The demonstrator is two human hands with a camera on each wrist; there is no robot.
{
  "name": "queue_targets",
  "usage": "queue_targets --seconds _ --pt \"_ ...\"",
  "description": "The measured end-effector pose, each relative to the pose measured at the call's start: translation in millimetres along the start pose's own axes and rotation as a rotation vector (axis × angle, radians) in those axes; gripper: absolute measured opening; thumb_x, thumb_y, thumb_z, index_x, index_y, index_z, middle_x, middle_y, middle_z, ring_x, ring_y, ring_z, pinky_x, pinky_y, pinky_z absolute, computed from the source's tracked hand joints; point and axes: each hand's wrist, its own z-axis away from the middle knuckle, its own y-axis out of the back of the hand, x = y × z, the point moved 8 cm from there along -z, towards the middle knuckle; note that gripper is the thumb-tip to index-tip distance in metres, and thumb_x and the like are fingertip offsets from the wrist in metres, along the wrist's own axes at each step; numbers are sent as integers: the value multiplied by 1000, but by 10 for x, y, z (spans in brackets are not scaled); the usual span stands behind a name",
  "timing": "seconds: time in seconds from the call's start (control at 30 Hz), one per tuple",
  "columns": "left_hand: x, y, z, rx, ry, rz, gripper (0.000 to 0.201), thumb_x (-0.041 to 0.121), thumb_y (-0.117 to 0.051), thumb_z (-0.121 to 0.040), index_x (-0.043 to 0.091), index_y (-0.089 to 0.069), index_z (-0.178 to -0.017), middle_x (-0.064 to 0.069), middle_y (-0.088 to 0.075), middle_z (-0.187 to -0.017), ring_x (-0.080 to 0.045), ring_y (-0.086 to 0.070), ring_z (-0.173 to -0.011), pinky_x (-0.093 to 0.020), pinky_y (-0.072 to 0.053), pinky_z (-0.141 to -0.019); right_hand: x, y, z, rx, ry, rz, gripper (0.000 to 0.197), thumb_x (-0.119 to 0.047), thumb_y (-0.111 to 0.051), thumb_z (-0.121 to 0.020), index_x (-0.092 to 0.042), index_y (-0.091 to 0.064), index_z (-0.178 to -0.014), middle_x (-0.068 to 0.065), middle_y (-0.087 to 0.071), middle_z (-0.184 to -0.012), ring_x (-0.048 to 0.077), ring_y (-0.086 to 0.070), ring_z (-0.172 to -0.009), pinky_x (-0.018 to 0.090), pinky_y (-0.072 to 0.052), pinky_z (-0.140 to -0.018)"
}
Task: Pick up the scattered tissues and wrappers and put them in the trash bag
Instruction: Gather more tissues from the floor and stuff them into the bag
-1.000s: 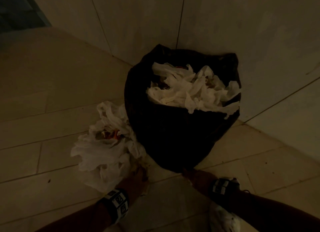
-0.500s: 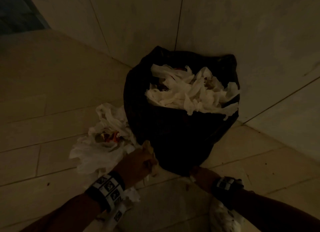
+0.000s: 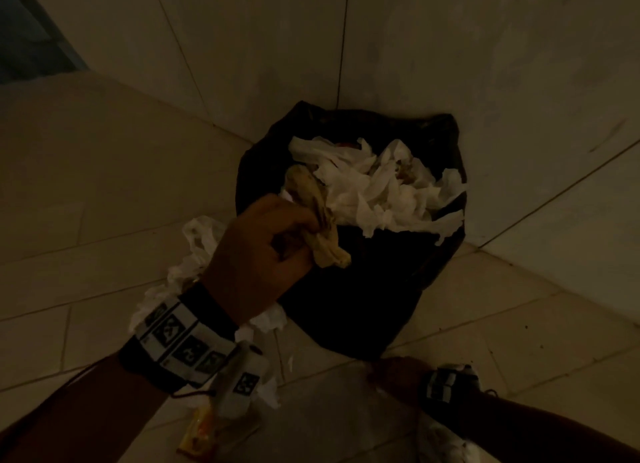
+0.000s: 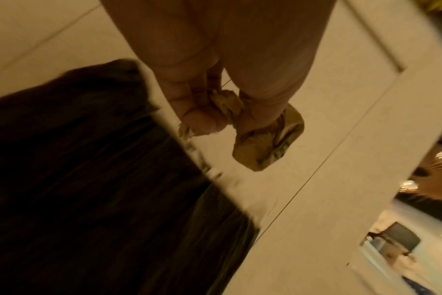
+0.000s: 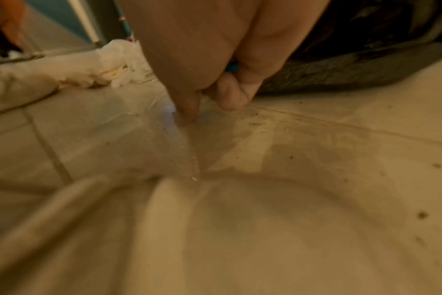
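Observation:
A black trash bag (image 3: 346,289) stands in the wall corner, heaped with white tissues (image 3: 374,185). My left hand (image 3: 304,230) is raised over the bag's near left rim and grips a crumpled brownish wrapper (image 3: 311,192). The left wrist view shows that wrapper (image 4: 265,145) pinched between thumb and fingers (image 4: 202,119). My right hand (image 3: 388,369) is low on the floor at the bag's base. In the right wrist view its fingertips (image 5: 189,111) pinch a clear plastic wrapper (image 5: 164,143) that lies on the tiles.
A pile of white tissues (image 3: 194,255) lies on the floor left of the bag, partly behind my left arm. A yellow-orange wrapper (image 3: 199,435) lies near the bottom edge and more tissue (image 3: 446,445) under my right forearm. Tiled walls close in behind the bag.
My left hand came up from the floor beside the tissue pile, carrying the brownish wrapper to the bag's mouth. The right hand stayed low at the bag's base.

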Motion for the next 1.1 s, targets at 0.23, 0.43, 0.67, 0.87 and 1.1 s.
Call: queue_targets --seconds 0.23,0.43,0.67,0.87,1.1 --pt "-261 -128 -632 -23 -23 -250 18 15 -66 -81 16 -74 -98 -4 -59 -104 -11 -57 -84 -9 -44 -75 -103 172 77 164 129 12 83 -76 -13 -84 -25 -30 -147 8 -31 -155 27 -33 -141 35 -27 -115" --pt "-790 -829 -564 -613 -10 -704 64 49 -12 -85 22 -70 -92 -1 -68 -95 -26 -62 -82 -44 -52 -81 -1101 1966 1380 967 697 -415 41 -40 -24 -103 -15 -43 -77 2 -45 -79 23 -47 -72 36 -39 -67" --pt "-671 -823 -553 -844 175 -779 71 72 -12 -91 29 -62 -119 -2 -56 -133 -32 -51 -118 -58 -30 -106 -1202 3517 2372 1391 568 -127 30 -20 -36 -96 -3 -55 -80 7 -48 -78 21 -44 -70 31 -35 -66" --pt "-171 -352 -305 -215 -20 -807 38 51 -41 -89 29 -72 -92 3 -61 -124 -30 -52 -108 -42 -39 -84 -95 3203 1004 754 -23 353 75 -61 -25 -92 -8 -46 -140 20 -49 -139 40 -44 -128 56 -27 -113" --pt "-953 -55 641 -171 69 -696 25 36 -53 -88 18 -70 -84 -7 -60 -115 -31 -58 -91 -43 -50 -69 -436 3311 1686 1027 83 159 47 -47 -41 -95 -11 -56 -121 16 -55 -124 39 -54 -110 58 -44 -91"
